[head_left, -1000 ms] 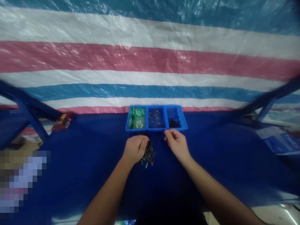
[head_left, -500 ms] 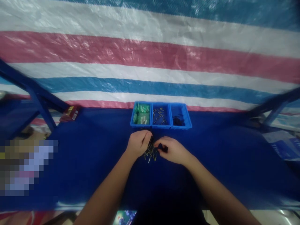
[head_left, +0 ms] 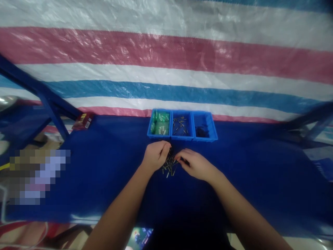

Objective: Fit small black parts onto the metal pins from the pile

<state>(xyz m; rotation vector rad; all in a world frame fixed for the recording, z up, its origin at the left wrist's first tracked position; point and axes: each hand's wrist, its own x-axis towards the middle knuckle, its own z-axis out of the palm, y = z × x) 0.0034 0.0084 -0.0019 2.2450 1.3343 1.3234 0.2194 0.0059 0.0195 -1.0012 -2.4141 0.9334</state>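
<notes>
Blue covers the desk point(head_left: 111, 152), and from where I stand I can see a little pile of metal pins point(head_left: 169, 169) on it, right between the two hands. The left hand point(head_left: 155, 155) is curled up just beside the pile, thumb bent in. I can't tell if something is tucked inside. The right hand point(head_left: 195, 165) has its thumb and finger bent close together at the pile's other side; I can't tell if they pinch a pin.

Behind the pile sit three blue boxes in a row. The left box point(head_left: 148, 134) has green and white bits, the middle box point(head_left: 182, 138) has more thin sticks, and the right box point(head_left: 213, 133) has small dark bits.

I think each pin is light, hard and stiff, and maybe slippery and rolly. Best to pinch one around its middle with fingertips.
</notes>
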